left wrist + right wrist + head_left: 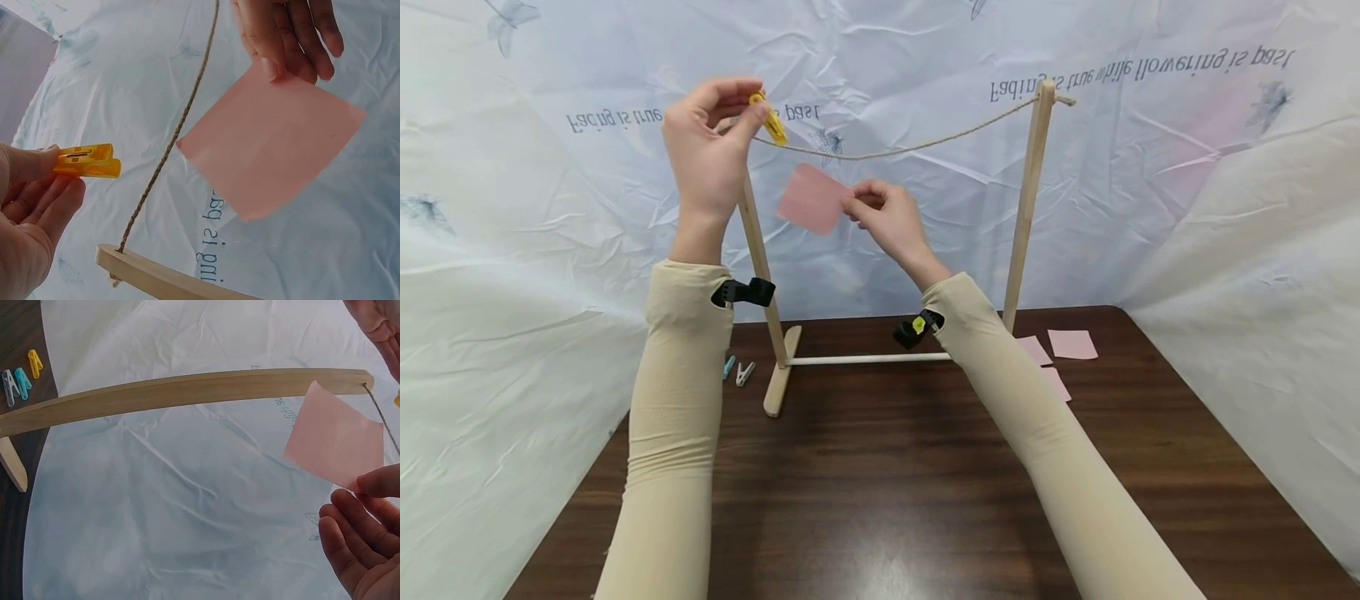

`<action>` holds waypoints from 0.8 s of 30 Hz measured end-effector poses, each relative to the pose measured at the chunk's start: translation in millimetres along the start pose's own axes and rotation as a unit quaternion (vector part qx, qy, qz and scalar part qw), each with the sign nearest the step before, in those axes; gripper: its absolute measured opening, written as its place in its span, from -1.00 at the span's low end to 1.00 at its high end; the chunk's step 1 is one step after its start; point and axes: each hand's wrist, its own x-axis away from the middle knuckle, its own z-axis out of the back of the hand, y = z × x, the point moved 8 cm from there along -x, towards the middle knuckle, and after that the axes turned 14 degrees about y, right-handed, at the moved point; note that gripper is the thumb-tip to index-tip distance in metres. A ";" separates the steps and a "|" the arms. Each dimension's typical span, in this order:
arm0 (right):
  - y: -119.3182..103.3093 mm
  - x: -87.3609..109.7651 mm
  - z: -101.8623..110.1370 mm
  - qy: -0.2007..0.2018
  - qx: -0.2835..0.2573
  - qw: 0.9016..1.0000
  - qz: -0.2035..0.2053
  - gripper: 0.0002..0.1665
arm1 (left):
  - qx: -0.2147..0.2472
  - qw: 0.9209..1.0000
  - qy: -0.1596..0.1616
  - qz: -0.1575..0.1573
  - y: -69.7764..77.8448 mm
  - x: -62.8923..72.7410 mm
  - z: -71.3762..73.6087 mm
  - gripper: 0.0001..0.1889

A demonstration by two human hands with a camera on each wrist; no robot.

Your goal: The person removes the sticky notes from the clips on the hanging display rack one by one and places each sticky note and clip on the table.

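Observation:
My left hand [711,142] pinches a yellow clothespin [769,118] between thumb and fingers, near the left end of the rope [910,151]. In the left wrist view the clothespin [87,160] points toward the rope [169,147] and stands apart from it in that picture. By one corner my right hand [891,218] holds a square pink paper sheet [812,198], just below the rope in the head view. The right wrist view shows thumb and fingers pinching the edge of the paper [337,437].
The rope sags between two wooden posts [1030,200], joined low down by a white rod [868,359]. More pink sheets [1072,344] lie at the table's right. On the left lie a white clothespin [745,373] and a blue clothespin [728,367]; the right wrist view adds a yellow clothespin [35,364].

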 end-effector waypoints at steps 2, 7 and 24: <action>1.7 0.8 2.3 0.000 -0.003 1.000 -0.003 -0.75 | -0.001 1.000 0.004 -0.002 -0.5 0.7 2.8 -0.84; 6.8 2.1 10.7 -0.002 -0.008 1.000 -0.008 -0.74 | -0.008 1.000 0.021 -0.003 0.3 3.6 15.1 -0.84; 25.3 1.0 64.8 0.033 -0.024 0.998 -0.038 -0.79 | -0.055 0.996 0.076 0.012 6.5 6.9 66.6 -0.82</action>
